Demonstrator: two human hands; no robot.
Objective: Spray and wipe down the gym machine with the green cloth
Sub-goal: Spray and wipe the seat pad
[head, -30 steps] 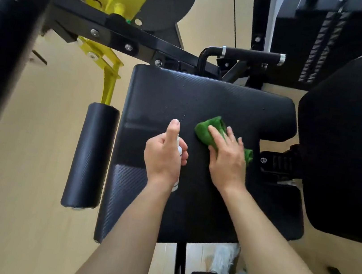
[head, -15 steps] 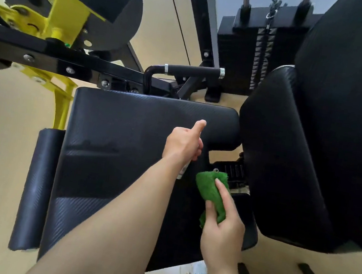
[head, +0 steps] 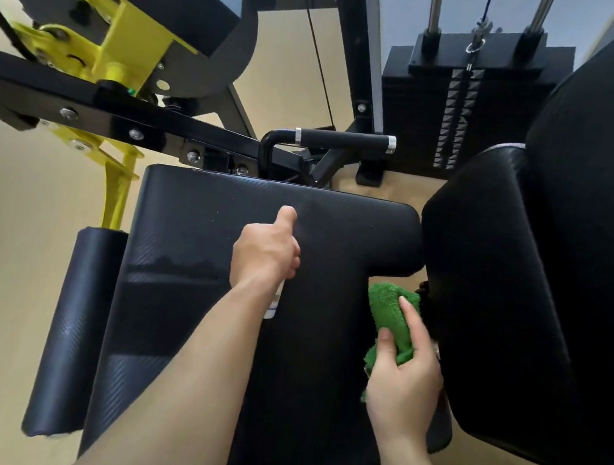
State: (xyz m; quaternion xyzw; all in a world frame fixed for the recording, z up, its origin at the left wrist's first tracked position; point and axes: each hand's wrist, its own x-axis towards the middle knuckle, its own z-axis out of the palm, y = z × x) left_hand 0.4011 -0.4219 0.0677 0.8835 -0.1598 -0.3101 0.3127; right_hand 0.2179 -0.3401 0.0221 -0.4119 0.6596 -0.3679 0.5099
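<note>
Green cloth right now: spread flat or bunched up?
Bunched: the green cloth is a wad gripped in the right hand, which curls round it.

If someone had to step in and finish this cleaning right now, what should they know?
Left hand: grips the spray bottle over the seat pad, forefinger stretched forward.
Right hand: holds the green cloth at the seat's right edge, beside the back pad.
Done: cannot tell which surfaces are wiped.
Left, probably: spray and wipe the seat, then the back pad and leg roller.
</note>
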